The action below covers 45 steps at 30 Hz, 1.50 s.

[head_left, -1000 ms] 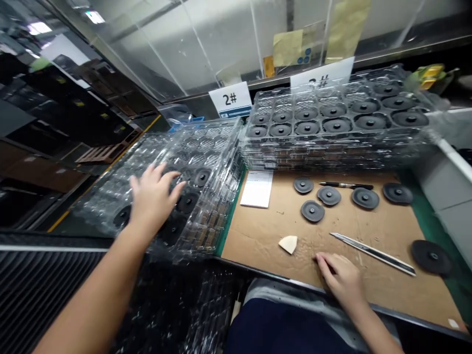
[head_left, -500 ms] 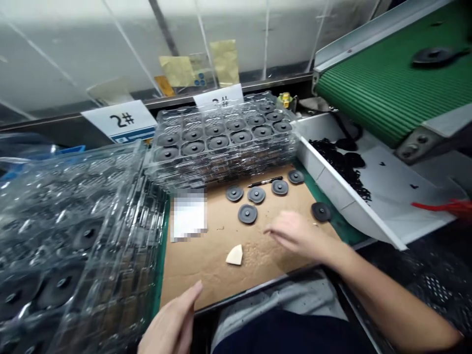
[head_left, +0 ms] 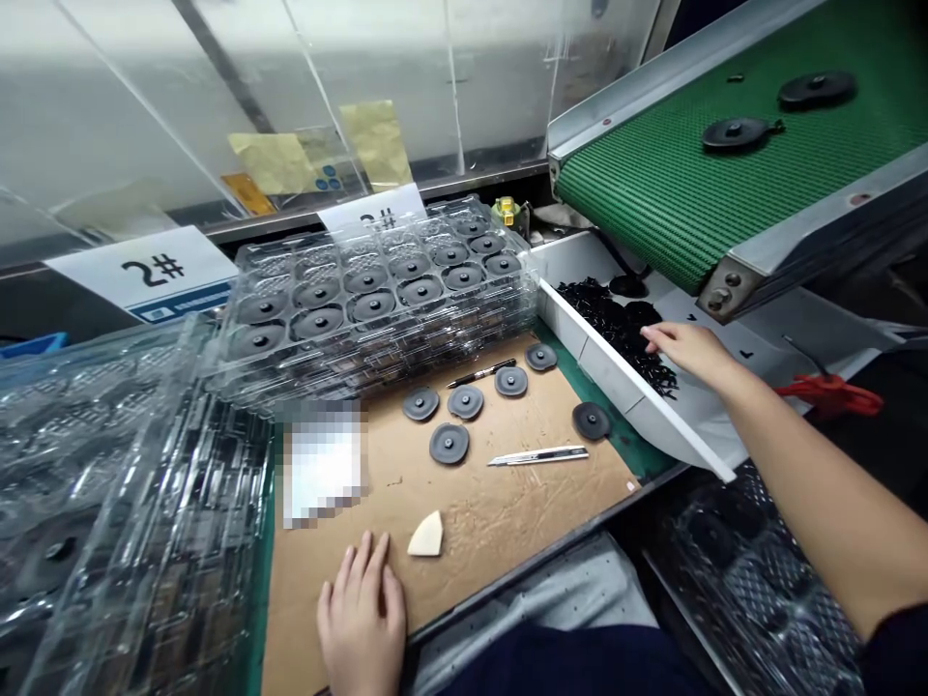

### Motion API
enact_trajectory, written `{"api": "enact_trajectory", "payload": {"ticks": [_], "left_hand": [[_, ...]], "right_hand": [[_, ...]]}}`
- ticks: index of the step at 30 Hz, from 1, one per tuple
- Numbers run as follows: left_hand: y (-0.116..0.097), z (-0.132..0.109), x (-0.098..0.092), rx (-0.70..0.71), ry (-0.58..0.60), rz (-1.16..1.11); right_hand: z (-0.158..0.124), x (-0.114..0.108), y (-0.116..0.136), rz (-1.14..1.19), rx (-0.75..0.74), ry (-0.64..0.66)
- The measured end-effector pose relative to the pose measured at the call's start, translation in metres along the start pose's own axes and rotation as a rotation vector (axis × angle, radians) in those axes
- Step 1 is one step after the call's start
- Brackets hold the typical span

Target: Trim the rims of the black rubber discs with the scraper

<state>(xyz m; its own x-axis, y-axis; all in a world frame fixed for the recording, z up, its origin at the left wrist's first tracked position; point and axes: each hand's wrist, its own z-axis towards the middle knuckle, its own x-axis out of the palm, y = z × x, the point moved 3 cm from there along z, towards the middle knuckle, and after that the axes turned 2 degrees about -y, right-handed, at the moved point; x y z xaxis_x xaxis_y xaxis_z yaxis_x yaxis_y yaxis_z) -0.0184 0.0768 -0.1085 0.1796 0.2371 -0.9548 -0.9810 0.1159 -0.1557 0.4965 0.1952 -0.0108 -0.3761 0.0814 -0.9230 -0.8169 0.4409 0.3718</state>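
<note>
My left hand [head_left: 362, 609] lies flat on the cardboard sheet [head_left: 464, 527] with its fingers spread, holding nothing. Just to its right is a cream-coloured wedge-shaped piece [head_left: 426, 535]. My right hand [head_left: 685, 350] is over the white tray [head_left: 638, 406], near a heap of black scraps [head_left: 616, 324]. Its fingertips are pressed together; anything between them is too small to make out. On the cardboard lie a utility knife [head_left: 537, 455], a black pen [head_left: 481, 374] and several round dark grey rubber-looking parts [head_left: 449, 444].
Clear plastic trays [head_left: 377, 304] holding grey parts are stacked behind the cardboard, with another stack [head_left: 145, 503] at left. A green conveyor belt [head_left: 674, 184] carries black parts [head_left: 736, 133] at upper right. Red-handled cutters [head_left: 833, 394] sit beyond the white tray.
My right hand has moved from above the cardboard, right and away, to over the white tray. The knife now shows on the cardboard. My left hand has come down flat. The view has shifted right.
</note>
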Motion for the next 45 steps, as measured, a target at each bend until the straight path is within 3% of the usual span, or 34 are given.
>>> {"api": "enact_trajectory", "payload": {"ticks": [4, 8, 12, 16, 20, 21, 23, 25, 27, 30, 35, 38, 40, 43, 45], "left_hand": [[0.004, 0.0, 0.001, -0.016, -0.036, -0.001], [0.004, 0.0, 0.002, -0.019, -0.041, -0.013], [0.004, 0.001, 0.002, -0.056, -0.024, -0.096], [0.005, 0.005, -0.009, -0.297, -0.011, -0.439], [-0.025, 0.009, -0.045, -0.518, -0.076, -0.795], [-0.038, 0.01, -0.054, -0.553, -0.059, -0.934], [-0.069, 0.013, -0.068, -0.519, 0.125, -1.267], [-0.1, 0.013, -0.077, -0.366, 0.387, -1.651], [-0.114, 0.009, -0.081, -0.317, 0.544, -1.895], [-0.107, -0.003, -0.082, -0.474, 0.591, -2.023], [-0.07, -0.027, -0.088, -0.679, 0.473, -2.123], [-0.051, -0.042, -0.092, -0.711, 0.421, -2.199], [-0.04, -0.051, -0.093, -0.74, 0.406, -2.239], [-0.025, -0.061, -0.097, -0.765, 0.322, -2.324], [-0.016, -0.065, -0.101, -0.767, 0.264, -2.382]], "right_hand": [[0.05, 0.014, -0.005, 0.008, 0.195, -0.028], [0.06, 0.032, -0.002, 0.107, 0.242, -0.074], [0.045, 0.021, 0.007, 0.292, 0.2, -0.135], [-0.008, -0.003, 0.026, 0.609, 0.052, -0.054], [-0.107, 0.002, 0.059, 0.94, -0.084, 0.17], [-0.134, 0.011, 0.071, 1.197, -0.051, 0.329], [-0.186, 0.036, 0.098, 1.603, 0.126, 0.7], [-0.229, 0.062, 0.127, 1.868, 0.338, 1.01], [-0.261, 0.084, 0.155, 2.031, 0.496, 1.187], [-0.29, 0.105, 0.189, 2.148, 0.592, 1.333], [-0.318, 0.124, 0.223, 1.994, 0.523, 1.542], [-0.329, 0.135, 0.229, 1.723, 0.395, 1.528], [-0.326, 0.138, 0.228, 1.37, 0.137, 1.394], [-0.297, 0.137, 0.226, 0.722, -0.408, 0.946], [-0.27, 0.14, 0.226, 0.506, -0.555, 0.682]]}}
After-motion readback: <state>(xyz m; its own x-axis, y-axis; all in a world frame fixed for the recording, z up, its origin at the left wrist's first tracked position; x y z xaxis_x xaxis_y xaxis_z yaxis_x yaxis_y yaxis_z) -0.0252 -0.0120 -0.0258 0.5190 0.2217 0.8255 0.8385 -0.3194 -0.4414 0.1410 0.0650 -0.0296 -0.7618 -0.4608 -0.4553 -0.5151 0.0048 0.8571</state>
